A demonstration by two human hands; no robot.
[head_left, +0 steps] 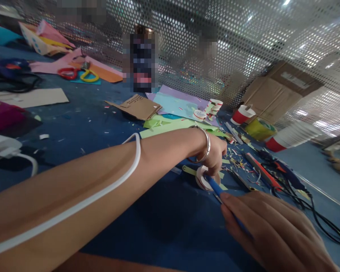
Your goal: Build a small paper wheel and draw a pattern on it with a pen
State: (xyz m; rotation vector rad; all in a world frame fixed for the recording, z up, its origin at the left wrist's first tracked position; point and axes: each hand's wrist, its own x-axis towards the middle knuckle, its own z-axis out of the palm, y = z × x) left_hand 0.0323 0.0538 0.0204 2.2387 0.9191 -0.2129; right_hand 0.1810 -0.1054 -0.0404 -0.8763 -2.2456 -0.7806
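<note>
My left hand [215, 151], with a silver bracelet at the wrist, reaches across the blue table. Its fingers are curled down onto a small round white paper piece [200, 177], which looks like a short ring or cup end. In my right hand [269, 223], at the lower right, is a slim blue pen [214, 186]. The pen's front end meets the white piece, right under my left fingers, so its tip is hidden. Pale green paper strips [189, 170] lie around the white piece. A white cable [110, 192] runs over my left forearm.
Beyond my hands lie paper scraps, cardboard [138, 107] and coloured sheets [177, 102]. To the right are a red-handled tool [262, 172], corded tool [291, 175], stacked paper cups [294, 136] and a cardboard box [280, 90]. Scissors [89, 75] lie far left. A perforated metal screen [178, 49] stands behind.
</note>
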